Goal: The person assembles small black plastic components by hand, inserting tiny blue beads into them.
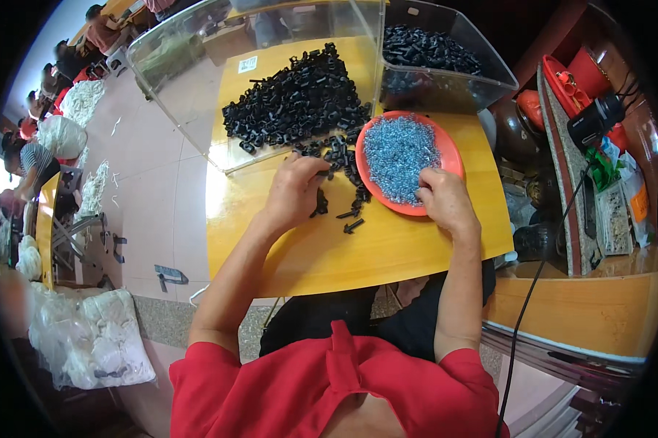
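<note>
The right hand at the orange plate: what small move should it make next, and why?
Probably pinch up one screw: the right hand rests on the orange plate rim beside the silver screws, while the left hand is already on a black plastic piece.

tabletop (pixel 416 248): smooth yellow wood-look surface under both grips, with a soft sheen.
black parts (pixel 296 98): matt black plastic, heaped beyond the left grip (pixel 296 191), a few touching its fingertips.
small screws (pixel 398 153): bright silvery metal, glinting, just beyond the right grip (pixel 445 201).
plate (pixel 449 157): smooth orange-red plastic, slightly glossy, its rim under the right grip.
clear bin (pixel 445 87): transparent glossy plastic, well beyond the right grip.
sleeves (pixel 329 383): red matt cloth.
</note>
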The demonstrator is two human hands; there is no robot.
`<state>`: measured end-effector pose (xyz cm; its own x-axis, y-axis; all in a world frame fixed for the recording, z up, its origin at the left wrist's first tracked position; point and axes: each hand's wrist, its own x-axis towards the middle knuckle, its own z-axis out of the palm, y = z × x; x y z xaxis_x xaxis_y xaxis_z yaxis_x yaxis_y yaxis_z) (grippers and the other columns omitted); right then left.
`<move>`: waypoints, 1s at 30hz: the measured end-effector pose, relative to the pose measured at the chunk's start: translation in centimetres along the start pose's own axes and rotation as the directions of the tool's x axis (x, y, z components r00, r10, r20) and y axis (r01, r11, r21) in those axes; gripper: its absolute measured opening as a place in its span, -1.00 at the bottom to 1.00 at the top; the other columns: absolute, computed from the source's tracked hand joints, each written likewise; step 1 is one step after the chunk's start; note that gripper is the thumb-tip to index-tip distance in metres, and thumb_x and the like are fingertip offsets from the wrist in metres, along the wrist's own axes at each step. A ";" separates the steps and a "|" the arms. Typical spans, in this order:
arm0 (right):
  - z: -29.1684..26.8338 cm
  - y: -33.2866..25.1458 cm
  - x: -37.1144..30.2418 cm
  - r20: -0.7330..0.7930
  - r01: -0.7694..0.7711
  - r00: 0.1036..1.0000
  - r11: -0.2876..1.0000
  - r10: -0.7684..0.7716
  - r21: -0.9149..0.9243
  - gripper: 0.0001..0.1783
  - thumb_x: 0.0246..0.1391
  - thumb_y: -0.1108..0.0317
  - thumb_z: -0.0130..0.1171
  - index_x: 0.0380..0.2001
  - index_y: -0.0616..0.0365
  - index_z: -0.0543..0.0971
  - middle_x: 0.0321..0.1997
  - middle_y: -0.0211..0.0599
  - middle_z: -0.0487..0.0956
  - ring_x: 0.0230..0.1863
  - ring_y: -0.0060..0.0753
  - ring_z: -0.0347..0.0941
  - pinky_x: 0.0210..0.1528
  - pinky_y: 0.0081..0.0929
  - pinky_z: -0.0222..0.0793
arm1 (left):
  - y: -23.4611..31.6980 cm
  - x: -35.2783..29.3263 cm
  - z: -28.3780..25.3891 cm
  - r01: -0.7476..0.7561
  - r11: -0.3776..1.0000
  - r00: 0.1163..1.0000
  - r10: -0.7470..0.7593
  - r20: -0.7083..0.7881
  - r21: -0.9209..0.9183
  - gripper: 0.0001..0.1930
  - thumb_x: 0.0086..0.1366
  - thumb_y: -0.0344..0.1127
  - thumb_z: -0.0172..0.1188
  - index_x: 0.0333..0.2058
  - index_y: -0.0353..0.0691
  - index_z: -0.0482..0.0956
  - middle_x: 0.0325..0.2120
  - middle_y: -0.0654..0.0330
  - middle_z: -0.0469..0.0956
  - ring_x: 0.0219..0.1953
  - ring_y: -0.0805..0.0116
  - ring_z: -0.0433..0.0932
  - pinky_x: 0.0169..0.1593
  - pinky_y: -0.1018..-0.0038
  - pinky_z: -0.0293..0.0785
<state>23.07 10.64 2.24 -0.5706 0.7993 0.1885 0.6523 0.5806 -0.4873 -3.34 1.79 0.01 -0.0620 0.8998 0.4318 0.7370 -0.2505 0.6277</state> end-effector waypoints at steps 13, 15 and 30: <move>-0.7 -0.8 0.3 0.010 -0.169 0.980 0.798 0.200 0.579 -0.88 -0.11 0.61 0.17 -0.41 0.30 0.50 -0.46 -0.37 0.47 -0.41 -0.59 0.38 -0.35 -0.63 0.32 | 1.5 -1.4 -0.4 0.334 0.707 0.938 -0.317 0.142 -0.623 -0.81 0.12 -0.64 0.09 -0.26 -0.33 0.51 -0.30 0.18 0.52 -0.26 0.40 0.50 -0.17 0.52 0.42; -0.4 -1.4 0.4 0.025 -0.163 0.981 0.747 0.193 0.645 -0.83 -0.10 0.63 0.16 -0.35 0.29 0.53 -0.44 -0.44 0.46 -0.38 -0.67 0.36 -0.35 -0.67 0.31 | 1.8 -1.8 -0.4 0.400 0.526 0.905 -0.355 0.234 -0.751 -0.81 0.14 -0.59 0.13 -0.24 -0.33 0.51 -0.31 0.20 0.54 -0.30 0.45 0.50 -0.20 0.54 0.43; 1.2 -8.3 0.8 -0.001 0.083 0.992 0.650 -0.126 0.756 -0.90 -0.04 0.61 0.14 -0.37 0.35 0.54 -0.38 -0.33 0.50 -0.33 -0.53 0.40 -0.27 -0.61 0.31 | 2.0 -2.2 -0.1 0.431 0.082 0.885 -0.235 0.403 -0.899 -0.78 0.15 -0.58 0.16 -0.19 -0.36 0.49 -0.33 0.21 0.52 -0.34 0.49 0.50 -0.22 0.55 0.48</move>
<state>16.62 6.29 5.38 -0.6478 0.7198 0.2493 -0.0009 0.3265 -0.9452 -1.86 -0.72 0.38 0.0433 0.9987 -0.0263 -0.5710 0.0464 0.8197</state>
